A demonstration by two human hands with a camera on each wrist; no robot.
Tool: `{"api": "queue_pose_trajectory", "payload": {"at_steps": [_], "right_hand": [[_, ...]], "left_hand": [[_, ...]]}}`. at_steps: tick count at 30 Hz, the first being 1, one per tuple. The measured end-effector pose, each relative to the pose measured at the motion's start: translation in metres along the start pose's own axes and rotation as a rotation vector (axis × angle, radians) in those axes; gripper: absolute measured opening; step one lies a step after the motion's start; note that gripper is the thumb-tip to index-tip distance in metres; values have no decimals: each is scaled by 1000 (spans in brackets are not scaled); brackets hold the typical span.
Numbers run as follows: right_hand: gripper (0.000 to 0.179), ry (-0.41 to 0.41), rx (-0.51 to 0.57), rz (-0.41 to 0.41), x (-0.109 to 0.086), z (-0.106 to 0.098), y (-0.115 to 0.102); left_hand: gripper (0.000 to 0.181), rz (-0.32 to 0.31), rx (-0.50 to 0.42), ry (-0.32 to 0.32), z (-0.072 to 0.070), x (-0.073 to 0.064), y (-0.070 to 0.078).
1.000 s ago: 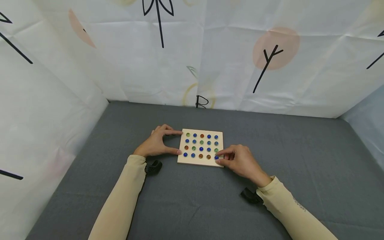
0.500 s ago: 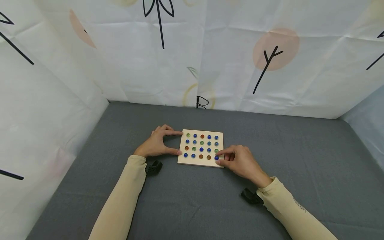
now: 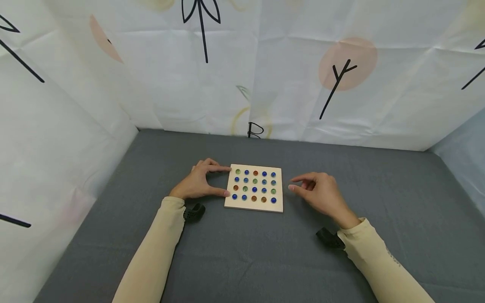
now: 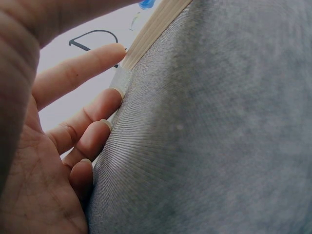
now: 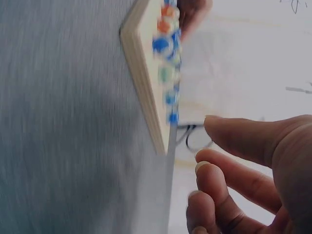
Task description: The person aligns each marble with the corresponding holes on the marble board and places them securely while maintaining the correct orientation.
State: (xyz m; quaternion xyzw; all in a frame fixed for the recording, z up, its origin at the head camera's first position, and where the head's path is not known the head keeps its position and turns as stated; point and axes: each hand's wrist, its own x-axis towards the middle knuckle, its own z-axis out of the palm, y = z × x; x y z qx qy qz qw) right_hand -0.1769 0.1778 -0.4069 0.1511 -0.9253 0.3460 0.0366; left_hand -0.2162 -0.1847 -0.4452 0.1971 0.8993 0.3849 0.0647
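A pale wooden board (image 3: 259, 205) lies on the grey cloth, bearing rows of glass marbles in blue, green and orange-brown. One dark blue marble (image 3: 273, 200) sits at its near right corner. At the board's left edge is my left hand (image 3: 198, 182), its straight forefinger and thumb touching near the two left corners. In the left wrist view the forefinger meets the board's wooden side (image 4: 156, 31); the other fingers are bent loosely. My right hand (image 3: 323, 194) hovers right of the board, apart from it. Nothing lies between its thumb and loosely bent fingers (image 5: 234, 170).
Grey cloth (image 3: 242, 256) covers the tabletop. White printed fabric (image 3: 288, 75) hangs behind it and along the left side. Black wrist devices (image 3: 194, 211) are on both forearms, below the hands.
My right hand has left the blue marble at the near right corner and moved right and away from the board. The left hand and board have stayed put.
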Motion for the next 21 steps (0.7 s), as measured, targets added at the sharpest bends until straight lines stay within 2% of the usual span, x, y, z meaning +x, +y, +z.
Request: {"api": "queue_pose_trajectory", "payload": {"at_steps": [14,18,21], "right_hand": [[25,268,-186,-89,1,-22,43],[30,306,-231,-123,1,-28,51],[34,322,-254,-143,1,-30,58]], "left_hand": [[71,-12,-4,-8,-1,0,1],[71,-10,2,-10,-1,-1,0],[70,2,4,26,-3,-2,0]]}}
